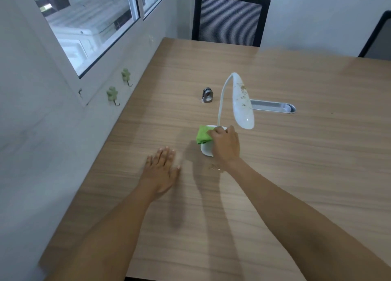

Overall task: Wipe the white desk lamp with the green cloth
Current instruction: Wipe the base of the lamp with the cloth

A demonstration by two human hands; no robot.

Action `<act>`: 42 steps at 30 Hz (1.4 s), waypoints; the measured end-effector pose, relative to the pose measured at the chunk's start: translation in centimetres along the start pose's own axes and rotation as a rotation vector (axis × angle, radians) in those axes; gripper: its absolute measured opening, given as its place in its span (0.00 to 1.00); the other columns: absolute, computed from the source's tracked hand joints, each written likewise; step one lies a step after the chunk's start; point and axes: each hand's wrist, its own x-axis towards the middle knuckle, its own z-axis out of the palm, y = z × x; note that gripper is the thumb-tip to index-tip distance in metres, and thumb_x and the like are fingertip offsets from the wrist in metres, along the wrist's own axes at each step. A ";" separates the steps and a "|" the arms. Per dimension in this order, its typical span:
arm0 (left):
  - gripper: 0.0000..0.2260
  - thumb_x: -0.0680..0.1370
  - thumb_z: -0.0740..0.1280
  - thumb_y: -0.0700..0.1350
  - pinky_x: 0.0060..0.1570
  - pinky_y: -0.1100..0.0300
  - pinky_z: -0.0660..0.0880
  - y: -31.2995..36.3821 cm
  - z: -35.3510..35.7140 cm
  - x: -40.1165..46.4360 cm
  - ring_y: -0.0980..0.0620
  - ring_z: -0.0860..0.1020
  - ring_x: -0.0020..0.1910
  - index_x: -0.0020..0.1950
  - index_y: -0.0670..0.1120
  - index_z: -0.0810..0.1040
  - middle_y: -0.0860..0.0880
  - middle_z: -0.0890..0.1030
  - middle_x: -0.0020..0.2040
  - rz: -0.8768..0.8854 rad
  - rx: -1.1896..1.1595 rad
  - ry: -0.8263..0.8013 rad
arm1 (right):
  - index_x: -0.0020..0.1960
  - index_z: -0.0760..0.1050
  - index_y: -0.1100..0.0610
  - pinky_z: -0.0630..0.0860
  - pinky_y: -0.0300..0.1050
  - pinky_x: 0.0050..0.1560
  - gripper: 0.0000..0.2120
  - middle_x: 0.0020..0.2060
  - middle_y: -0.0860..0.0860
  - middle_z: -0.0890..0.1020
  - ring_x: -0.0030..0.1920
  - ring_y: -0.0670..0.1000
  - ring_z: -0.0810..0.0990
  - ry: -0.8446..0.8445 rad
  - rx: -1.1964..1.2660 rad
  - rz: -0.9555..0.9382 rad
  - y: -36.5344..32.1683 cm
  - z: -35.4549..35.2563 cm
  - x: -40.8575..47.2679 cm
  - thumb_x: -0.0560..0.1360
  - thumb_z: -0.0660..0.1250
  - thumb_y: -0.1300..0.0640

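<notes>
A white desk lamp (242,103) stands mid-table, its thin neck arching up and its long head hanging down on the right, flecked with brownish dirt. The lamp's white base (206,149) is partly hidden by my right hand (225,144). That hand presses a folded green cloth (202,134) against the top left of the base. To the left of the lamp, my left hand (161,168) lies flat on the wooden table (296,164), fingers spread, holding nothing.
A small metal clip-like object (207,94) stands behind the lamp. A metal cable slot (273,107) is set in the table to the right. Crumbs (214,167) lie near my right wrist. Two black chairs (229,18) sit at the far edge. Wall with green hooks (112,93) is left.
</notes>
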 end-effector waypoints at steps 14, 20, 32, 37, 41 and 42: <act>0.34 0.73 0.38 0.64 0.75 0.46 0.46 0.2 -0.8 0.1 0.50 0.44 0.78 0.77 0.52 0.45 0.50 0.45 0.79 -0.006 0.041 -0.085 | 0.49 0.82 0.52 0.74 0.51 0.44 0.20 0.46 0.50 0.86 0.42 0.61 0.75 0.114 0.188 -0.052 2.6 0.3 -4.4 0.61 0.66 0.68; 0.29 0.79 0.46 0.60 0.75 0.46 0.46 0.1 -1.2 0.4 0.50 0.44 0.78 0.77 0.53 0.45 0.51 0.45 0.79 0.004 0.034 -0.113 | 0.58 0.78 0.50 0.71 0.52 0.52 0.24 0.57 0.51 0.81 0.51 0.61 0.71 -0.052 0.195 0.019 3.9 0.8 -3.7 0.67 0.62 0.70; 0.39 0.72 0.34 0.64 0.76 0.53 0.54 7.6 -2.9 3.5 0.48 0.57 0.76 0.76 0.44 0.55 0.46 0.58 0.78 0.317 -0.062 0.011 | 0.57 0.78 0.57 0.68 0.51 0.52 0.21 0.56 0.57 0.80 0.53 0.62 0.69 0.032 0.185 0.236 7.8 -2.2 0.1 0.69 0.56 0.70; 0.34 0.74 0.40 0.59 0.75 0.51 0.57 8.6 -2.7 3.9 0.46 0.60 0.76 0.74 0.43 0.62 0.45 0.62 0.76 0.423 -0.057 0.071 | 0.59 0.77 0.55 0.69 0.50 0.54 0.22 0.54 0.59 0.79 0.57 0.64 0.67 -0.100 0.256 0.184 6.6 -0.7 1.4 0.70 0.57 0.70; 0.35 0.73 0.37 0.59 0.76 0.57 0.51 8.5 -3.4 3.7 0.50 0.55 0.77 0.76 0.46 0.58 0.48 0.58 0.78 0.427 -0.071 0.054 | 0.56 0.76 0.57 0.69 0.51 0.54 0.19 0.52 0.59 0.79 0.57 0.65 0.67 -0.133 0.207 0.276 7.8 -0.9 1.9 0.70 0.57 0.69; 0.33 0.75 0.39 0.59 0.76 0.57 0.51 8.5 -3.4 3.7 0.51 0.55 0.77 0.76 0.46 0.57 0.48 0.57 0.78 0.420 -0.087 0.043 | 0.52 0.77 0.55 0.68 0.51 0.53 0.17 0.49 0.58 0.79 0.57 0.65 0.68 -0.121 0.213 0.307 7.9 -1.3 2.3 0.70 0.57 0.68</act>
